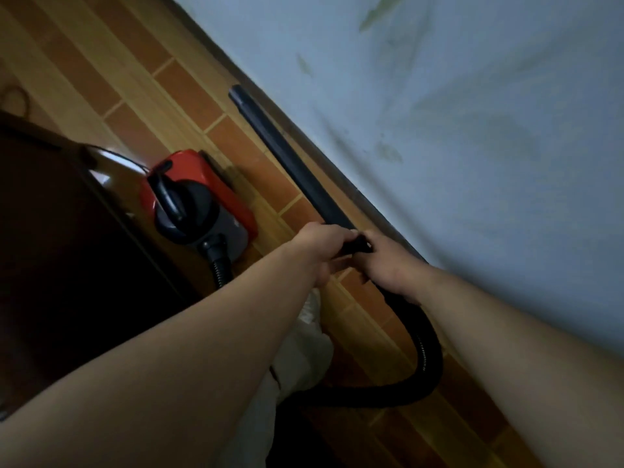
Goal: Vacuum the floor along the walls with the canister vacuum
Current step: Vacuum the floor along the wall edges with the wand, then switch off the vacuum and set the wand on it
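Fingers of the left hand [326, 243] and right hand [388, 261] curl round the near end of the black wand [290, 157], whose tip, seemingly just off the tiled floor [135, 82], should be kept tight to the foot of the stained wall [472, 130], with the red canister vacuum [199, 197] resting beside dark furniture [50, 231].

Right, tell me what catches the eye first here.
The red canister vacuum stands out, sitting on the brown tiled floor left of centre beside dark furniture. The left hand and right hand grip the near end of the black wand, which runs along the foot of the stained pale wall. The ribbed hose loops back below.
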